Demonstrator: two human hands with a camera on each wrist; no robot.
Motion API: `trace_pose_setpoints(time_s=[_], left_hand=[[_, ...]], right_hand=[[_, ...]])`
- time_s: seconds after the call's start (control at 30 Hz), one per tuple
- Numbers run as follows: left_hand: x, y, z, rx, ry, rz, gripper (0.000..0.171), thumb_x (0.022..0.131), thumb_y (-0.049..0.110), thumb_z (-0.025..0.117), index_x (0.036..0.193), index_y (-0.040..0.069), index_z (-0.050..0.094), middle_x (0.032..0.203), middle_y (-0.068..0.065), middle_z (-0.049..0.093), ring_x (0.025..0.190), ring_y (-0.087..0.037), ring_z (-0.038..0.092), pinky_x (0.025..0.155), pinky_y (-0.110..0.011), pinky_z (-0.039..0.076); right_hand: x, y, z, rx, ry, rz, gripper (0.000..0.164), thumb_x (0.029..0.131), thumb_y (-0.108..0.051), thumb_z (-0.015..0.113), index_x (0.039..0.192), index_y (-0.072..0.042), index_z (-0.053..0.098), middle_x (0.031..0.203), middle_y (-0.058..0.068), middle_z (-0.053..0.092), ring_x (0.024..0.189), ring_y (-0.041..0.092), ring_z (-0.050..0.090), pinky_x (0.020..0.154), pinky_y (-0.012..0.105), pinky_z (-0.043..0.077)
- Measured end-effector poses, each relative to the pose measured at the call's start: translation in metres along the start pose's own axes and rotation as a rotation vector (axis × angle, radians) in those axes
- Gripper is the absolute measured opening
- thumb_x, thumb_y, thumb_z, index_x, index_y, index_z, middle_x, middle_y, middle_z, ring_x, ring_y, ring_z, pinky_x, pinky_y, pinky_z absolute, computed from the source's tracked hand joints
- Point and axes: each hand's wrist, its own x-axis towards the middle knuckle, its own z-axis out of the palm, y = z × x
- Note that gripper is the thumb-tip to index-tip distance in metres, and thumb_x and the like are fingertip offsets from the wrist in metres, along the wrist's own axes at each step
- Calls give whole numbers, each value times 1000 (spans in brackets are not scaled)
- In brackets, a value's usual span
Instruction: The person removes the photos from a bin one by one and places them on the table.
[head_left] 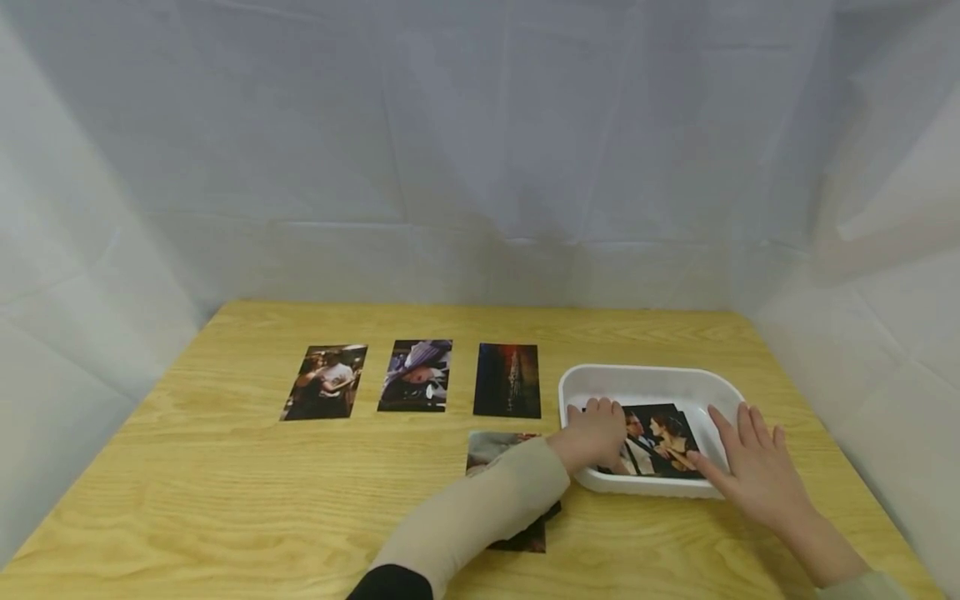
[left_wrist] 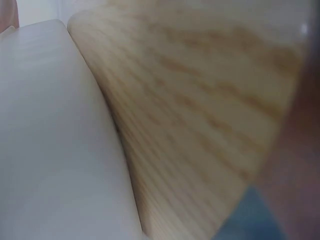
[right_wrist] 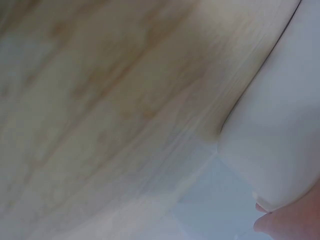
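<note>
A small stack of photo cards (head_left: 663,442) lies in a white plastic tray (head_left: 651,377), the top one showing two people. My left hand (head_left: 596,435) reaches over the tray's near left corner, its fingers at the left edge of the stack. On the opposite side, my right hand (head_left: 759,471) spreads its fingers across the right rim, thumb tip at the stack's lower right corner. The left wrist view has the tray's outer wall (left_wrist: 55,135) up close, with a fingertip (left_wrist: 7,15) at its top. In the right wrist view, fingers (right_wrist: 295,220) overlap the tray's edge.
Three photo cards lie in a row on the wooden table (head_left: 225,492): a couple (head_left: 326,383), a purple-toned picture (head_left: 416,377) and a dark one (head_left: 507,381). Another card (head_left: 491,446) and dark cards (head_left: 525,537) are partly under my left forearm. White sheeting (head_left: 480,167) surrounds the table.
</note>
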Motion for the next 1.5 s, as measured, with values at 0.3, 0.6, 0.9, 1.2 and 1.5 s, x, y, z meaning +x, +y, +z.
trace_pose_setpoints(time_s=[0.3, 0.6, 0.9, 1.2, 1.5], left_hand=[[-1, 0, -1, -3, 83, 14, 100, 56, 63, 67, 137, 17, 30, 128, -2, 34, 116, -18, 30, 89, -46, 32], [-2, -2, -5, -60, 292, 52, 55, 65, 52, 70, 105, 19, 51, 107, -1, 42, 101, -17, 38, 80, -39, 37], [-6, -8, -10, -203, 383, 141, 40, 77, 40, 64, 109, 18, 52, 98, 4, 47, 82, -8, 47, 62, -22, 41], [-5, -11, -14, -348, 407, 179, 29, 83, 27, 62, 109, 18, 54, 103, 5, 53, 83, -5, 53, 64, -17, 42], [-9, -19, -15, -552, 551, 172, 19, 87, 16, 58, 106, 13, 58, 100, 2, 57, 81, -6, 54, 65, -17, 43]], right_hand=[[1, 1, -1, 0, -15, 15, 72, 87, -48, 45, 133, 5, 29, 131, 43, 11, 123, 51, 4, 92, 65, 1], [2, 1, -2, 2, -13, 7, 71, 88, -47, 45, 132, 6, 30, 130, 44, 12, 123, 52, 5, 91, 66, 1], [2, 0, -2, -2, -24, 13, 73, 87, -49, 45, 133, 6, 29, 130, 44, 13, 122, 53, 7, 90, 67, 3], [2, 0, -2, -9, -20, 16, 73, 87, -49, 45, 133, 6, 29, 130, 43, 13, 122, 52, 7, 90, 67, 3], [1, 0, 0, -12, -17, 32, 75, 86, -49, 47, 133, 6, 29, 131, 43, 13, 123, 51, 7, 90, 66, 4]])
